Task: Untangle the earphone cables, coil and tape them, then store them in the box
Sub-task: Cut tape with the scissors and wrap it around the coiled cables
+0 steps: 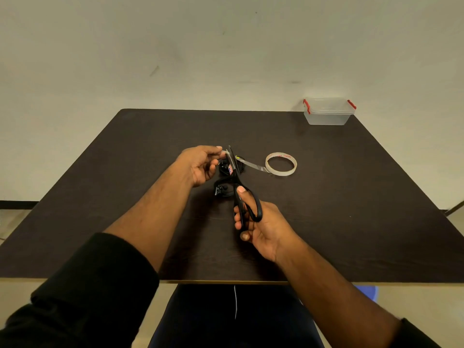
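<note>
Where the scissors [239, 183] cross in front of them, the earphone cables are partly hidden: one black coil [224, 167] lies behind the blades, and a second coil [222, 190] sits just nearer the person, its right edge covered by the scissor shaft. Both are dark against the dark table [326, 197], so their loops and any tape on them are hard to make out. The strip of clear tape [253, 167] is thin and glassy; it runs from the tape roll [281, 164] leftward to the blades, and its far end is lost between the fingertips of the left hand [200, 165]. That grip is a pinch, thumb and fingers curled on the tape end, just above and left of the farther coil. The right hand [258, 222] has its fingers and thumb curled through the black handles, the blades nearly closed at the tape. Both coils rest on the table between the two hands. A clear box [327, 114] with red clasps stands well apart at the far right corner, lid on.
</note>
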